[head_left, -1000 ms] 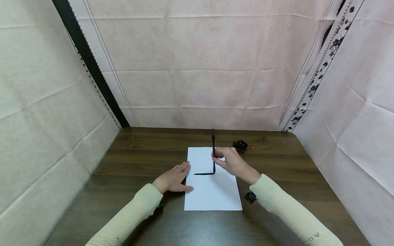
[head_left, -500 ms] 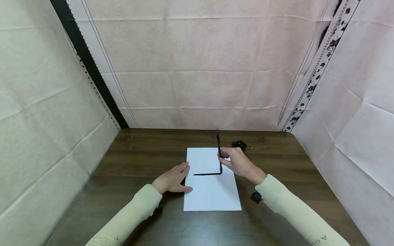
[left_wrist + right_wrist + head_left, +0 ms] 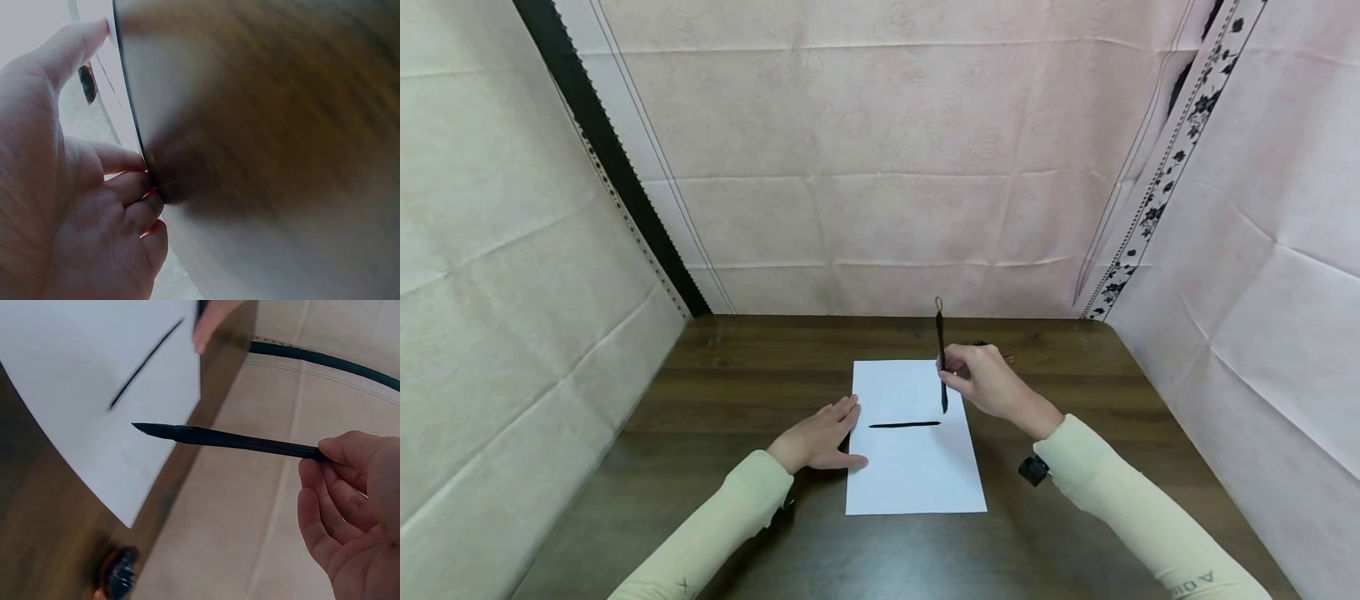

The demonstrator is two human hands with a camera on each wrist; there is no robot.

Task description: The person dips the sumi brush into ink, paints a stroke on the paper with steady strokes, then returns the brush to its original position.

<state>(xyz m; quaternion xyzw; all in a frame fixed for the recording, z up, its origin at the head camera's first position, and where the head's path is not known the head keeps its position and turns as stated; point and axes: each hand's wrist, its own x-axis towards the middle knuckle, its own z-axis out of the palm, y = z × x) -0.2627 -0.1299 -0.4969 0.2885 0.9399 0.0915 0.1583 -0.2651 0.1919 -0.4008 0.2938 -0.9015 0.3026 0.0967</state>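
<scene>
My right hand point(image 3: 996, 382) pinches a black calligraphy brush point(image 3: 942, 342) by its shaft, thumb against fingers. The brush stands upright in the head view, with a small loop at its top. Its black, pointed tip point(image 3: 153, 429) is lifted off the white paper point(image 3: 910, 483). A straight black ink stroke point(image 3: 904, 425) runs across the middle of the sheet, ending just below the brush tip. My left hand point(image 3: 820, 437) rests at the paper's left edge, fingers and thumb extended, fingertips on the sheet. In the left wrist view, the left thumb point(image 3: 81, 47) lies at the paper's edge.
A small dark glossy object with an orange part point(image 3: 117, 575) sits on the wooden table point(image 3: 760, 375) beyond the paper's far right corner. My right hand mostly hides it in the head view. Pale cloth walls point(image 3: 880, 208) close off the back and both sides.
The brush moved right across the paper, lengthening the horizontal ink stroke. Then my right hand lifted the brush off the sheet. My left hand stayed in place.
</scene>
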